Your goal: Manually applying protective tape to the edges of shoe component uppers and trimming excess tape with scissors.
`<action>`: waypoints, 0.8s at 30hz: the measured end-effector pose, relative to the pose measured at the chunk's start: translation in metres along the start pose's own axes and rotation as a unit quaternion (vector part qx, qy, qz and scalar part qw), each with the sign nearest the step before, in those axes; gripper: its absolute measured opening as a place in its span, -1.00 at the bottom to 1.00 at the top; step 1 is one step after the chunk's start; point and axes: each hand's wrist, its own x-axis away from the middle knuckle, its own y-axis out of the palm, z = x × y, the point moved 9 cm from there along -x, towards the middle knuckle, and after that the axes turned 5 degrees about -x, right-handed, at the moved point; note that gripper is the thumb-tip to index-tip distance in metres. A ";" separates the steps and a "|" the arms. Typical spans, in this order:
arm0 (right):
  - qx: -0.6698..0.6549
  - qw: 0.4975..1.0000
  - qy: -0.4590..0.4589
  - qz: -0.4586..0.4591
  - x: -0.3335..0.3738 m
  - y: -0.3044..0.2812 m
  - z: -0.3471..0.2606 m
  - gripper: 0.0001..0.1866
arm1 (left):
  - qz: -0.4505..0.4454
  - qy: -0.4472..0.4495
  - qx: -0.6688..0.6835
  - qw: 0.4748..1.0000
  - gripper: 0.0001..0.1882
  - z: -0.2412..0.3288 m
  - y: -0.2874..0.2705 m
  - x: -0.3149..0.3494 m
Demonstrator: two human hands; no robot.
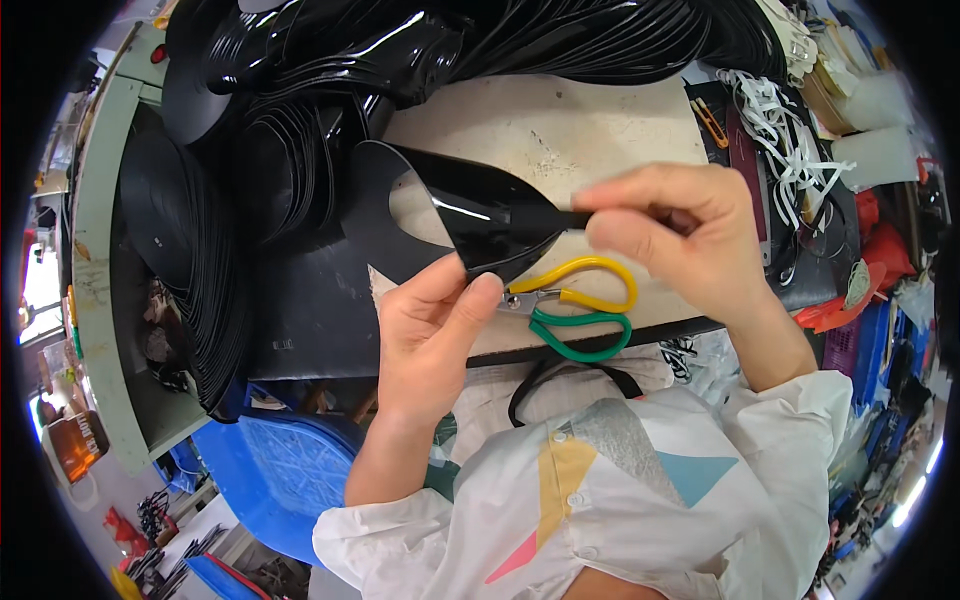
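left hand (430,325) pinches the glossy black sheet (470,225) mid-frame | right hand (670,235) grips its narrow tip | keep your curl tight, clear of the scissors (575,305) on the surface (560,125)

Pale worn workbench (560,125), scissors (575,305) with yellow and green handles, heaped glossy black sheets (330,60), white strips (785,130)

hands: 2, left hand (425,325), right hand (680,235) | scissors (570,305): 1 pair, one yellow loop, one green | curled black sheet (470,215) in hand: 1 | stacked black discs (300,150): too many to count
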 end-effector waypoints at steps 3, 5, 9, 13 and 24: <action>-0.035 0.998 0.034 -0.026 0.003 0.009 0.008 -0.94 | -0.022 -0.013 0.022 0.999 -0.77 -0.003 0.007 -0.003; -0.044 0.998 0.048 -0.027 0.000 0.013 0.012 -0.92 | -0.026 -0.003 0.021 0.999 -0.73 -0.001 0.011 -0.005; -0.056 0.995 0.077 -0.036 -0.004 0.020 0.025 -0.90 | -0.050 -0.006 0.027 0.998 -0.71 -0.003 0.012 -0.003; -0.077 0.993 0.080 -0.036 -0.005 0.023 0.032 -0.90 | -0.058 -0.005 0.021 0.998 -0.71 0.000 0.014 -0.004; 0.046 0.997 0.056 0.012 0.001 0.018 0.028 -0.90 | 0.090 0.030 -0.100 0.990 -0.64 0.007 0.008 -0.006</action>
